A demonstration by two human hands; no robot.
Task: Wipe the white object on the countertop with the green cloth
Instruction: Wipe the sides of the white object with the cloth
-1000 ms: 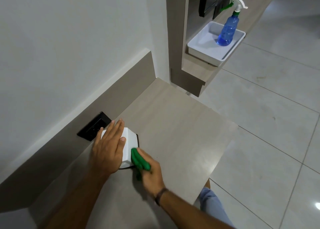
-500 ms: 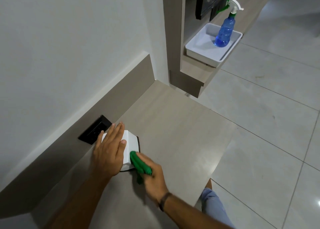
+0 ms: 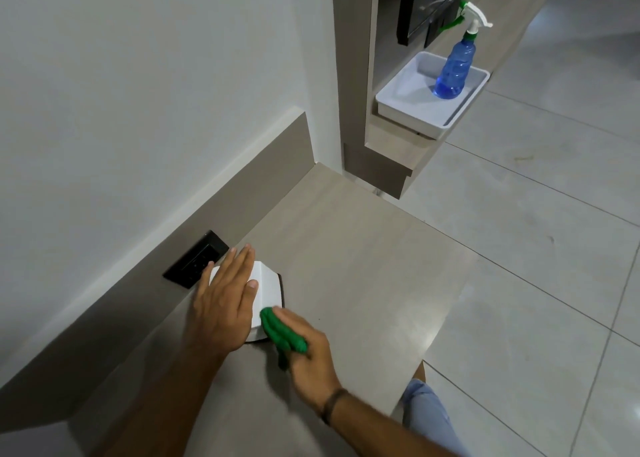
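A small white angular object (image 3: 266,292) with a dark base sits on the pale wood-grain countertop (image 3: 363,266), close to the back wall. My left hand (image 3: 223,304) lies flat on top of it, fingers spread, and covers most of its upper face. My right hand (image 3: 304,356) is closed around a bunched green cloth (image 3: 282,332). The cloth presses against the object's near right side.
A black wall socket (image 3: 195,264) is set in the backsplash just behind the object. Further back, a white tray (image 3: 429,110) on a lower shelf holds a blue spray bottle (image 3: 453,70). Tiled floor (image 3: 536,231) lies to the right of the counter edge.
The green cloth and my right hand have shifted slightly along the object's near side. My left hand stays flat on top. The view has drifted a little.
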